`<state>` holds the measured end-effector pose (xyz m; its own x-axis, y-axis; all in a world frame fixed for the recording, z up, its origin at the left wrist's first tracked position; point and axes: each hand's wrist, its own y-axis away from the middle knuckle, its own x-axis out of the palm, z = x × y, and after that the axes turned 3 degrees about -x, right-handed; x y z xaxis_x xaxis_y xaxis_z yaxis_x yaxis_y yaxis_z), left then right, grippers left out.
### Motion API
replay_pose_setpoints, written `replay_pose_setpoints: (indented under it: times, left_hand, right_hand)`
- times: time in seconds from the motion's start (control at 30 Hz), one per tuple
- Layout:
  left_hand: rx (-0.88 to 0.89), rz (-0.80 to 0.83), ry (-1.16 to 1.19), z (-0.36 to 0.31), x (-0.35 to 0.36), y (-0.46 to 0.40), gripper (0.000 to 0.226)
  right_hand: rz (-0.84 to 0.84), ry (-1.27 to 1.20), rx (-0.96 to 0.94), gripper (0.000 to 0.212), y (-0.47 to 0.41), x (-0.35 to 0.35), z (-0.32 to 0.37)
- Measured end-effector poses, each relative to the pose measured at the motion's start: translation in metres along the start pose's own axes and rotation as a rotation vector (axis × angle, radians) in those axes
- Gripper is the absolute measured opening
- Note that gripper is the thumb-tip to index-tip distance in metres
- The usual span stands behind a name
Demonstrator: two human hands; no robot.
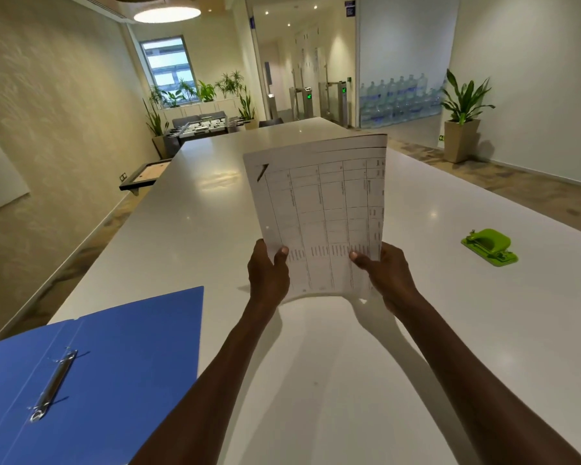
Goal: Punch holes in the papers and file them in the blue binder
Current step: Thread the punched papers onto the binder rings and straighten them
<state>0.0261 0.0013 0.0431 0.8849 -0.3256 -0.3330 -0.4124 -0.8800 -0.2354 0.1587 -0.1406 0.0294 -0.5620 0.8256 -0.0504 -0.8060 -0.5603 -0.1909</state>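
Left hand [268, 273] and right hand [388, 278] each grip the near end of the papers [319, 213], thumbs laid on the printed face and the remaining fingers curled behind the sheets, out of sight. The stack is held upright above the white table [366, 380], apart from its surface, with its long axis running from the hands up and away from the person; the printed table on the top sheet reads sideways. A small pale dot near the left long edge, just above the left thumb, may be a punched hole; it is too small to confirm.

The blue binder [114, 357] lies open and flat on the table at the lower left, near the left forearm, its metal ring mechanism [52, 385] exposed and running roughly away from the person. The green hole punch [488, 246] sits on the table to the right, well apart from the papers and on the right hand's side.

Judged from this arrangement, the binder lies down and to the left of the fingers, so the left hand is the nearer one for filing; the left long edge of the stack would have to be lowered and aligned along the ring mechanism. If punching remains, the move goes instead to the right.
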Motion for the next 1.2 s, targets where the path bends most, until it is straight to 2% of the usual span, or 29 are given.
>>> replay_pose_setpoints:
  times: [0.27,0.53,0.83,1.2]
  left_hand:
    - [-0.051,0.067,-0.059,0.01,-0.006,0.003,0.018]
    - [-0.123,0.092,-0.006,0.004,-0.058,-0.003,0.028]
    - [-0.217,0.161,-0.027,0.033,-0.142,-0.017,0.035]
    - [-0.306,0.154,-0.022,0.081,-0.243,-0.016,0.028]
  right_hand:
    - [-0.012,0.075,0.0,0.033,0.013,0.007,-0.004]
    - [0.063,0.262,-0.114,0.038,0.022,0.034,0.034]
    - [0.095,0.251,-0.092,0.03,0.047,0.102,0.06]
    - [0.206,0.284,-0.086,0.03,0.083,0.202,0.057]
